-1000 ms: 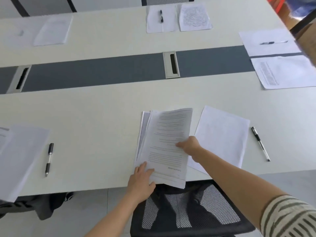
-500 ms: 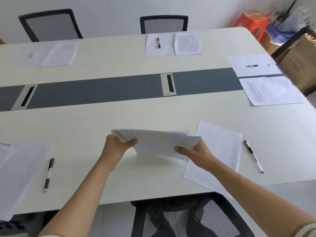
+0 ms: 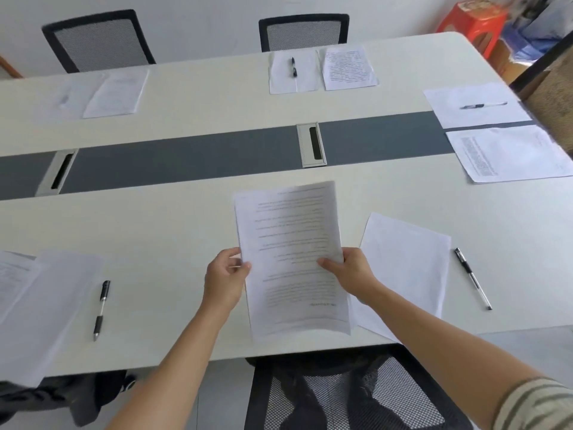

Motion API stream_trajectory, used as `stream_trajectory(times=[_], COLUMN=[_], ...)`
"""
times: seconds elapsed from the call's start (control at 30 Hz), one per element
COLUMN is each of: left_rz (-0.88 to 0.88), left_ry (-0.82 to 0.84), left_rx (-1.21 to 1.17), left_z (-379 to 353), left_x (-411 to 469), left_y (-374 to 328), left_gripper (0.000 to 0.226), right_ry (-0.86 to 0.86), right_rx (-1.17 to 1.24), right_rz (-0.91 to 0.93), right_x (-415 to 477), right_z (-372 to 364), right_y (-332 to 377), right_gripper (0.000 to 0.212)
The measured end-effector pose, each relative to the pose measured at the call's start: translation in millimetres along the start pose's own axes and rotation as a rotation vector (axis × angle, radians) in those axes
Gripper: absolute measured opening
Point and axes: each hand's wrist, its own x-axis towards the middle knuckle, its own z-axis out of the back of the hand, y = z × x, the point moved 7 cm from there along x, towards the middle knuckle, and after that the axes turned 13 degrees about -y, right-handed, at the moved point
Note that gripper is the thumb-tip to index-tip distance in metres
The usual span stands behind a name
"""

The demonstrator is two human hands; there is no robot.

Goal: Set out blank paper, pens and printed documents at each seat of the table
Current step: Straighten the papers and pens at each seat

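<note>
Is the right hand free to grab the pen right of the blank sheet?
Probably not yet: the right hand grips the printed document; only the blank sheet lies between it and the pen.

Cream surface (image 3: 186,231) with a grey strip (image 3: 186,159); white papers (image 3: 406,262); black mesh chairs (image 3: 304,31); red stool (image 3: 471,23); striped sleeve (image 3: 536,405).

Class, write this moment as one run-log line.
step: printed document held in both hands | left hand: grips left edge | right hand: grips right edge | blank sheet, pen: lying to its right
</note>
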Motion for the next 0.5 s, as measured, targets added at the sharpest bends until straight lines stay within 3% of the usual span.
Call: stream_trajectory(times=[0.1,0.23,0.3,0.43,0.5], left_rz=[-0.060,-0.208,-0.278,-0.432,-0.490], left_ry=[-0.022,0.263,0.318,0.333,0.367], left_rx=[0.314,0.624,0.714,0.844,0.935], left_z=[-3,-40,-53,-74,-86], left_x=[-16,-53,-64,-67,-65], left_y=[28,67,79,79,81], left_gripper=[0.040,0.042,0.044,0.051,0.060], right_ry=[-0.016,0.020,0.020,-0.202,-0.152], right_rx=[-0.081,-0.191,-0.296,-0.661,-0.837], right_rz=[-0.118,-0.195,-0.146,0.097,0.116], right_x=[13,19,19,12,1], right_z=[-17,-29,-19,36,52], right_y=[-31,-55,-56,-63,-87], right_gripper=[0.011,0.025,0.030,0.047,0.063])
